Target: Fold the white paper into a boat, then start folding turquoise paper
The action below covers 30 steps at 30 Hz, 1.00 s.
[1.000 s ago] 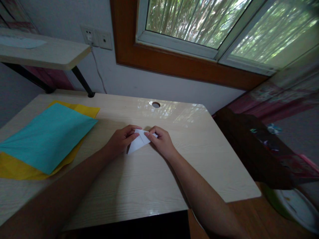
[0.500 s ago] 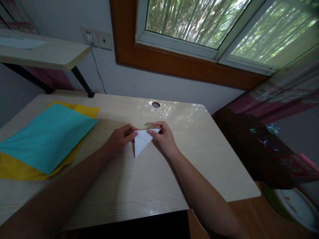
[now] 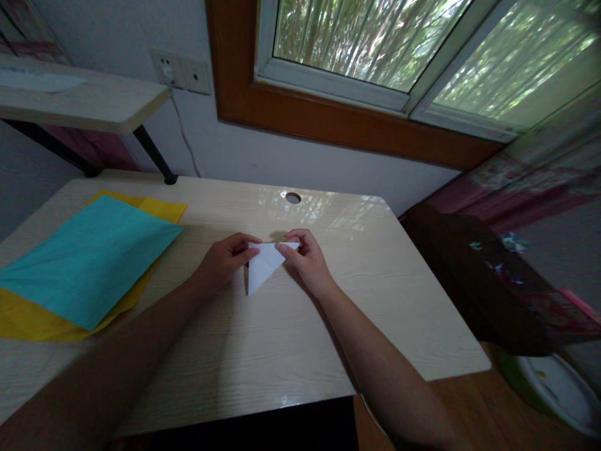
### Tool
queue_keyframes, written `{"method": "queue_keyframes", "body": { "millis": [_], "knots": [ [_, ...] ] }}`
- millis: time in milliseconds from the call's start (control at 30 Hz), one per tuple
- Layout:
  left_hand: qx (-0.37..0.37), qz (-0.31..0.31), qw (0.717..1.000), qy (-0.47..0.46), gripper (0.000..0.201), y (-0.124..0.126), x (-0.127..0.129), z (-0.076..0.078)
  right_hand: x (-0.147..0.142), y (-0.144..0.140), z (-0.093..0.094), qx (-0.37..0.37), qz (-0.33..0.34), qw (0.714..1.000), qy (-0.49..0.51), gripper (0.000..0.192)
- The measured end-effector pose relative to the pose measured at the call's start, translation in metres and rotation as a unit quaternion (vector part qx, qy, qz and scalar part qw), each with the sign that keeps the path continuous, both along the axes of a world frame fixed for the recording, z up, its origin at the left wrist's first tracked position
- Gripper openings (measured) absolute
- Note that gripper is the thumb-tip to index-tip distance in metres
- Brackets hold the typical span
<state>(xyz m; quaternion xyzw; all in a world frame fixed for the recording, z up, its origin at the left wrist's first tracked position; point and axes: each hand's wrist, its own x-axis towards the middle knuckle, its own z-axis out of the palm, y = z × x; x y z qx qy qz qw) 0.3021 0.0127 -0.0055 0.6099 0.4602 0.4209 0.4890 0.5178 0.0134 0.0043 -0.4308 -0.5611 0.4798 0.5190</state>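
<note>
A small piece of white paper (image 3: 263, 263), folded into a triangle, is held between my two hands above the pale desk. Its long point hangs down toward me, and a crease runs across its face. My left hand (image 3: 230, 257) pinches the upper left corner, thumb in front and fingers behind. At the upper right, my right hand (image 3: 307, 257) grips the paper with its thumb on the front. The fingertips behind the paper are partly hidden.
A turquoise sheet (image 3: 94, 257) lies over a yellow sheet (image 3: 28, 322) on the desk's left side. A raised shelf (image 3: 107, 103) stands at the back left. The desk (image 3: 385, 300) has a round cable hole (image 3: 293, 198) near the wall. Dark furniture (image 3: 474, 282) is at the right.
The white paper has shifted slightly to the left, its lower point most of all. Both hands keep their pinch on it, the left thumb moving a little.
</note>
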Motion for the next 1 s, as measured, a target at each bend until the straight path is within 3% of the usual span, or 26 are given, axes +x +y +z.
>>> {"method": "queue_keyframes", "body": {
  "millis": [300, 433, 633, 1000],
  "knots": [
    [0.037, 0.076, 0.996, 0.027, 0.028, 0.002, -0.002, 0.002, 0.009, -0.002, -0.005, 0.007, 0.105, 0.991, 0.083, 0.034],
    [0.041, 0.089, 0.994, 0.038, 0.029, 0.0, -0.002, 0.004, 0.013, -0.001, -0.008, -0.003, 0.122, 0.991, 0.058, 0.03],
    [0.06, 0.084, 0.992, 0.072, 0.031, -0.002, -0.003, 0.011, 0.017, 0.003, -0.01, 0.023, 0.087, 0.995, -0.034, 0.028],
    [0.091, 0.009, 0.989, 0.115, 0.03, -0.003, -0.001, 0.009, 0.018, 0.004, -0.005, 0.068, 0.043, 0.985, -0.151, 0.021]
  ]
}}
